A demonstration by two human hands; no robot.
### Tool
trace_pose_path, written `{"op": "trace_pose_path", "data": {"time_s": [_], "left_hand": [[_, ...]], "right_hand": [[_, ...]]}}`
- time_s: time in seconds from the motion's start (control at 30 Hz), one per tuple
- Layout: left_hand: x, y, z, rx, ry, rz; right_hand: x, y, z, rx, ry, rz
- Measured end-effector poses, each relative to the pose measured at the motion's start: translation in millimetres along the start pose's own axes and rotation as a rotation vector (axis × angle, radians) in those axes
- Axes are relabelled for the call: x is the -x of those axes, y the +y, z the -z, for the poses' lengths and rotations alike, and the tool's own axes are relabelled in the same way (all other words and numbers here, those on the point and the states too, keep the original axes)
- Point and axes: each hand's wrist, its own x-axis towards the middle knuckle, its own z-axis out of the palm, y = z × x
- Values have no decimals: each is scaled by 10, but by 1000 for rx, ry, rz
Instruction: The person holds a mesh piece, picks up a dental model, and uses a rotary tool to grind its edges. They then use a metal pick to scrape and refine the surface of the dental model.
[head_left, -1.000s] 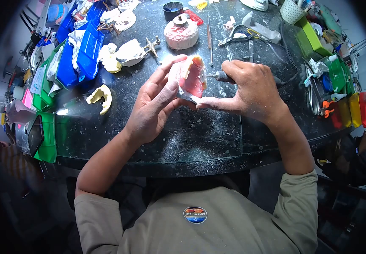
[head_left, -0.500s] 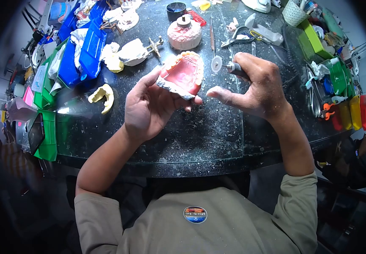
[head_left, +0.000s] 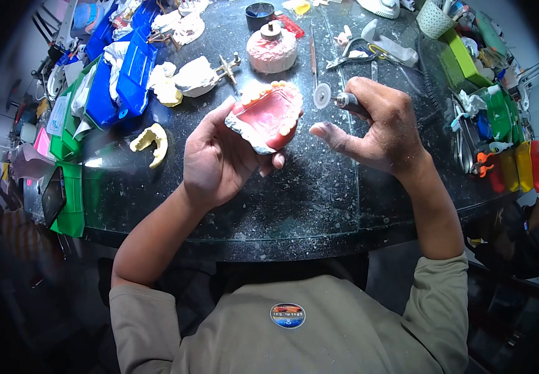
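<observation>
A pink denture model (head_left: 267,116) with a row of teeth and a white plaster edge rests in my left hand (head_left: 218,159), its fingers and thumb around the model's left and lower sides. My right hand (head_left: 383,128) is closed round a dark rotary handpiece (head_left: 351,103), its thumb stretched out below the tool. A thin round disc (head_left: 322,96) sits at the handpiece's tip, just right of the denture model and apart from it. Behind the model stands a round pink-and-white plaster block (head_left: 272,55) with a metal knob on top.
A yellowish U-shaped piece (head_left: 151,144) lies at the left, near blue bins (head_left: 133,75) and a green bin (head_left: 70,202). White plaster pieces (head_left: 196,77) sit behind my left hand. Pliers (head_left: 351,60) lie at the back. Green, yellow and red bins (head_left: 521,167) line the right. A person (head_left: 519,234) is at the far right.
The denture model has turned and tilted in my left hand, showing more of its right side. My right hand and the disc have shifted slightly right.
</observation>
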Motion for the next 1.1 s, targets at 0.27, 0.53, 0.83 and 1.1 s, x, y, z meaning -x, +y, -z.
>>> {"op": "trace_pose_path", "data": {"time_s": [0.27,0.53,0.83,1.1], "left_hand": [[11,-8,4,-19,10,-6],[11,-13,60,93,-58,-47],[19,-22,41,73,-30,-82],[15,-19,-26,77,35,-62]], "right_hand": [[-7,-2,14,-3,12,1],[-16,7,19,0,29,-2],[-19,21,16,-6,28,-2],[-13,20,32,16,14,-15]]}}
